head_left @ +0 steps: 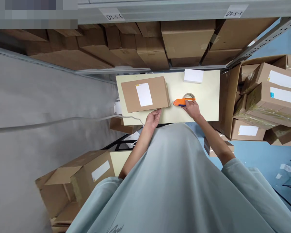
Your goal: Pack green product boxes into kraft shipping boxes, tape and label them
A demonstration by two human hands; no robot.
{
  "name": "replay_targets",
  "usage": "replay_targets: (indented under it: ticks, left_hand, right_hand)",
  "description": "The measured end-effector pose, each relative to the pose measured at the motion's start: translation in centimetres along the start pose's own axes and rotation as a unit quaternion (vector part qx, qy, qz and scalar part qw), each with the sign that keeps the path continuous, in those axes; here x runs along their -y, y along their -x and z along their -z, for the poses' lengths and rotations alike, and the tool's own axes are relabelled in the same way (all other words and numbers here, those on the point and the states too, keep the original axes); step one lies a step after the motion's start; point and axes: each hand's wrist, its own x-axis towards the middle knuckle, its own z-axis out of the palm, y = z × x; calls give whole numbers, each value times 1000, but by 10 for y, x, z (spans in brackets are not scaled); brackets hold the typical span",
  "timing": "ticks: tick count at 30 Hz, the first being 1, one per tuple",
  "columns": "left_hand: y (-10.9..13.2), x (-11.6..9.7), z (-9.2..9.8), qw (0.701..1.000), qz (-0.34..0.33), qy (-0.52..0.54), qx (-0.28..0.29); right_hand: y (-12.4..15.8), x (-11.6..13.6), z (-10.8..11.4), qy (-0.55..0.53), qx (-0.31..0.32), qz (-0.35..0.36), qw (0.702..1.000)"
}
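A closed cardboard box [131,94] with a white label [144,94] lies slightly askew on the pale tabletop [206,110]. My right hand [192,109] is wrapped around an orange tape dispenser [178,102], whose front end points at the box's right side. The roll of tape [189,95] shows behind the dispenser. At the near edge of the box, close to its right corner, my left hand [154,117] is closed with its fingertips together; whatever they pinch is too small to make out.
A stack of white labels [193,75] sits at the table's back edge. Shelves of cartons [188,38] rise behind. On the right stands a large carton [226,100] filled with labelled boxes; an open carton [80,181] is at lower left. A grey cable [63,122] reaches the table from the left.
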Motion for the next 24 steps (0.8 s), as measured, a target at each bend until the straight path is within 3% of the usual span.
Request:
replay_targets:
  ticks: [5, 9, 11, 13, 15, 17, 18, 21, 22, 24]
  left_hand:
    - [3, 3, -7, 998, 36, -41, 16]
    - [16, 15, -15, 988, 35, -133, 74]
    - [29, 14, -15, 968, 17, -221, 120]
    - [40, 3, -18, 926, -53, -329, 175]
    - [43, -20, -30, 863, -202, -420, 197]
    - [34, -47, -52, 792, -387, -455, 128]
    - [25, -59, -66, 756, -449, -469, 78]
    - [-9, -75, -106, 656, -492, -572, -23]
    - [-20, -72, -115, 636, -488, -597, -28]
    - [-32, -58, -124, 625, -486, -610, -15]
  right_hand:
    - [-1, 4, -1, -9, 14, -10, 1000]
    - [-2, 6, 1, -15, 22, -17, 999]
    - [-1, 7, 1, -18, 22, -19, 999]
    - [-1, 7, 1, -21, 24, -20, 999]
    - [0, 7, 1, -21, 28, -22, 999]
    - [0, 8, 1, -19, 34, -22, 999]
    - [0, 8, 2, -18, 37, -22, 999]
    - [0, 10, 4, -15, 37, -24, 999]
    - [0, 11, 5, -15, 35, -25, 999]
    - [1, 12, 4, -16, 31, -25, 999]
